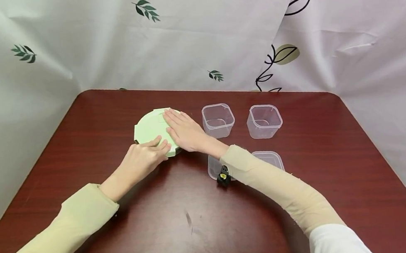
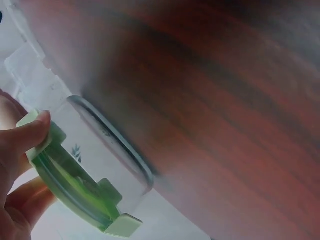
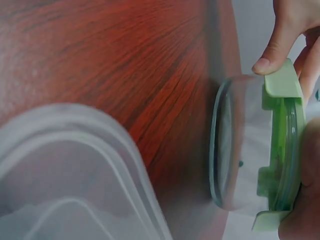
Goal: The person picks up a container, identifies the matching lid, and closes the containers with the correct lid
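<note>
A round clear glass food container (image 3: 245,165) with a pale green clip lid (image 1: 146,126) stands on the table, left of centre. My left hand (image 1: 143,160) is at the lid's near side. Its thumb lies on a side clip (image 3: 282,82) and its fingers reach over the lid's top, pinching the edge. My right hand (image 1: 186,132) rests on the lid's right part with straight fingers. Another clip (image 2: 122,226) sticks outward from the rim. Part of the lid's top is hidden under both hands.
Two clear plastic tubs, a left one (image 1: 218,120) and a right one (image 1: 264,121), stand uncovered right of my right hand. Nearer lie two clear lids, a left one (image 1: 213,168) and a right one (image 1: 272,158), partly under my right forearm. A patterned cloth (image 1: 184,32) hangs behind the table.
</note>
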### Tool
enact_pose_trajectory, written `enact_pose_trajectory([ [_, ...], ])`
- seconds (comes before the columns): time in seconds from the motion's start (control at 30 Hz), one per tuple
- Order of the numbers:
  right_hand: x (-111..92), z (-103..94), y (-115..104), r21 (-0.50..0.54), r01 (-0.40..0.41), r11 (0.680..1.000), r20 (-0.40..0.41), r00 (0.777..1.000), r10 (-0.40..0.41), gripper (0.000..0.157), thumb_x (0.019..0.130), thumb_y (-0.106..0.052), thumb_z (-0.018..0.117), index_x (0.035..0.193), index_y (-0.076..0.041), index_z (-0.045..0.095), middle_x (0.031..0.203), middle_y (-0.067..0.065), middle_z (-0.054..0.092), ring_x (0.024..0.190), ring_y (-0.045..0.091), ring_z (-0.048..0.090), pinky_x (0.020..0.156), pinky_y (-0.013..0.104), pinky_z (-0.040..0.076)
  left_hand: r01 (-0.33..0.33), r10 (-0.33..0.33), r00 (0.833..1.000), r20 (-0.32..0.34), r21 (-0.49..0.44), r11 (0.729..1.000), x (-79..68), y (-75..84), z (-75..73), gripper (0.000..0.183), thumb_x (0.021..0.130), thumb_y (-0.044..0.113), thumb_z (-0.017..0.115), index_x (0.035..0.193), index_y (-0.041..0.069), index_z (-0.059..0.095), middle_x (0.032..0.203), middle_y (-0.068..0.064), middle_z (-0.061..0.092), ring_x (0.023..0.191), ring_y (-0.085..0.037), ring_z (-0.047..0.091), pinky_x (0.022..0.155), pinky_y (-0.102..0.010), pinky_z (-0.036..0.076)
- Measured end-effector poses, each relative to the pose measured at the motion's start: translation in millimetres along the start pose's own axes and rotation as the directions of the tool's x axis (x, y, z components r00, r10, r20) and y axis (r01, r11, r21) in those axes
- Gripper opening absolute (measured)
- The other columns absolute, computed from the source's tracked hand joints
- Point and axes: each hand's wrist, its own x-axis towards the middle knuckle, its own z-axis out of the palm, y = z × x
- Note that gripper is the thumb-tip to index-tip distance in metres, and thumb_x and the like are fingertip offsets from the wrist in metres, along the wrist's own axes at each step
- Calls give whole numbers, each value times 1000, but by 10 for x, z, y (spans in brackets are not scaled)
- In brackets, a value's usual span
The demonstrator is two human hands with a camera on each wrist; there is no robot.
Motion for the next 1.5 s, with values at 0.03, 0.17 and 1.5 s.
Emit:
enact_pose_trajectory([
  [0.03,1,1,-3,1,-1,1000,2,1000,1,54,106,-30,20,154,-8,15,162,4,11,151,16,5,123,37,9,12,-12,1000,8,-4,1000,0,3,-5,37,59,11,89,93,7,74,91,-7,76,88,-25,73,54,-40,57],
  [0.17,10,10,-16,19,0,1000,12,1000,0,54,106,-31,20,154,-9,15,162,4,10,151,16,4,123,37,8,69,-67,996,51,-41,997,-7,10,-41,39,60,10,88,97,8,75,96,-8,75,89,-26,73,57,-39,57],
  [1.5,157,-155,-95,317,38,948,-76,997,-15,42,101,-18,45,141,-4,47,151,10,41,146,20,28,121,30,19,339,-306,908,286,-70,938,-8,-91,-261,34,73,14,78,104,9,66,103,-13,71,98,-30,67,62,-49,55],
])
